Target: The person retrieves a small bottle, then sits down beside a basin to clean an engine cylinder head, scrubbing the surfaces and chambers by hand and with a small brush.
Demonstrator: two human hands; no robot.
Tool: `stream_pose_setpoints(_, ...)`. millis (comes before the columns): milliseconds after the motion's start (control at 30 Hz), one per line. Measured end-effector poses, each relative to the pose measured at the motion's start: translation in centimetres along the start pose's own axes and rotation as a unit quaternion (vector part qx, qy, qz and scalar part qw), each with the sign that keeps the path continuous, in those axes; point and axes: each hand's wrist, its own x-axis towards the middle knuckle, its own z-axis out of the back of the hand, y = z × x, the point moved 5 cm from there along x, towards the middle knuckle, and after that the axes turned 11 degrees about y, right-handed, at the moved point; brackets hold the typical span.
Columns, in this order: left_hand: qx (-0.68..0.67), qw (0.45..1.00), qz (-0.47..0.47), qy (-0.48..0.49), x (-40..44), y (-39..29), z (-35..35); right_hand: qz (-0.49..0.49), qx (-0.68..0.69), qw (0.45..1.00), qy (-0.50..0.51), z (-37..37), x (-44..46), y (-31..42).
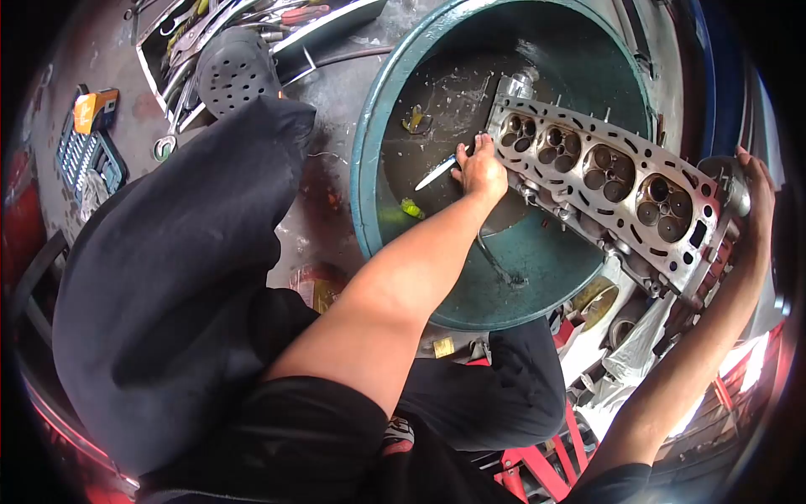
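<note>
A metal engine cylinder head point(600, 185) with a row of valve chambers facing up lies tilted across a green round tub point(363, 160). My left hand point(483, 170) grips its left end, thumb apart from the other fingers, which are partly hidden behind the metal. At the far right end, my right hand point(758, 181) is wrapped around the edge beside a round metal part point(726, 181); most of its fingers are out of sight. A pale blade-like piece point(435, 174) shows beside my left thumb; whether they touch I cannot tell.
Dark liquid, a yellow-green scrap point(411, 208) and a brush-like object point(508, 277) are in the tub. A tray of wrenches and pliers point(180, 59) stands upper left, near my shoe point(238, 74). A socket set point(88, 160) with an orange box point(95, 111) lies farther left.
</note>
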Motion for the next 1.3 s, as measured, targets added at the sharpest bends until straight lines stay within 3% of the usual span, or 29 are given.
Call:
stream_pose_setpoints(67,0.058,0.992,0.111,0.026,-0.2,-3.2,1.9,0.002,0.029,0.999,0.040,0.4,1.3,-0.9)
stream_pose_setpoints(167,0.042,0.995,-0.074,-0.048,5.3,-3.4,1.2,-0.003,0.069,0.993,0.093,0.0,2.3,-2.6)
stream_pose_setpoints(233,0.111,0.994,-0.021,0.000,1.9,-2.8,2.0,0.007,0.058,0.996,0.063,-0.3,1.2,-1.2)
stream_pose_setpoints(333,0.106,0.994,0.015,0.006,0.5,-2.2,2.2,0.047,0.063,0.997,-0.013,-1.7,-1.8,2.0)
stream_pose_setpoints(400,0.093,0.992,0.074,0.032,-0.4,-0.4,1.0,0.046,0.072,0.996,-0.010,-1.0,-1.0,0.7)
stream_pose_setpoints(500,0.044,0.998,0.017,0.028,5.4,-2.1,1.4,-0.024,0.115,0.988,0.097,-0.6,1.6,-2.5)
stream_pose_setpoints(567,0.097,0.994,0.028,0.041,0.2,-2.7,3.2,0.022,0.047,0.997,0.055,-0.6,0.7,-0.9)
stream_pose_setpoints(633,0.068,0.996,0.045,0.047,-1.2,0.0,1.5,0.078,0.009,0.997,0.002,-1.1,-1.1,1.4)
stream_pose_setpoints(700,0.048,0.996,0.056,0.050,0.2,1.8,-1.3,0.032,-0.027,0.999,-0.029,-1.6,-2.5,2.8)
stream_pose_setpoints(733,-0.087,0.996,0.000,-0.001,4.4,2.0,-3.7,0.018,-0.041,0.998,-0.036,-1.7,-2.8,3.0)
stream_pose_setpoints(800,-0.170,0.980,-0.068,-0.079,7.7,-0.1,-2.4,0.051,0.010,0.999,-0.005,-1.0,-1.0,1.6)
stream_pose_setpoints(867,0.057,0.987,-0.091,-0.117,3.9,-1.1,-2.3,0.038,-0.026,0.999,0.005,-1.2,-0.9,1.4)
stream_pose_setpoints(900,0.086,0.995,-0.011,-0.043,1.0,-3.0,0.7,0.038,-0.050,0.998,-0.005,-0.8,-0.6,1.9)
stream_pose_setpoints(933,0.021,0.998,-0.018,-0.062,0.8,0.0,-0.9,0.060,0.006,0.998,-0.017,-1.3,-1.3,2.2)
stream_pose_setpoints(1000,-0.110,0.988,-0.041,-0.101,0.6,6.2,-4.3,0.062,-0.012,0.998,-0.023,-1.8,-2.4,3.4)
stream_pose_setpoints(1033,0.064,0.993,0.047,-0.088,-2.7,1.7,-1.6,0.066,-0.008,0.998,-0.015,-1.7,-2.2,2.9)
stream_pose_setpoints(1100,-0.058,0.996,0.072,0.015,0.4,-1.3,0.3,0.044,-0.036,0.998,-0.020,-1.5,-2.2,2.8)
stream_pose_setpoints(1167,-0.084,0.991,0.052,0.089,3.5,-5.2,3.2,0.063,-0.045,0.996,-0.033,-1.7,-2.9,3.5)
stream_pose_setpoints(1233,-0.202,0.973,0.090,0.070,6.7,-6.3,2.0,-0.010,-0.027,0.997,-0.065,-2.9,-5.0,5.2)
stream_pose_setpoints(1267,-0.199,0.973,0.089,0.070,6.1,-6.3,2.0,-0.011,-0.024,0.997,-0.066,-2.8,-4.9,5.1)
stream_pose_setpoints(1300,-0.079,0.995,0.024,0.057,5.4,-6.9,2.2,-0.022,-0.034,0.998,-0.056,-2.7,-4.4,4.8)
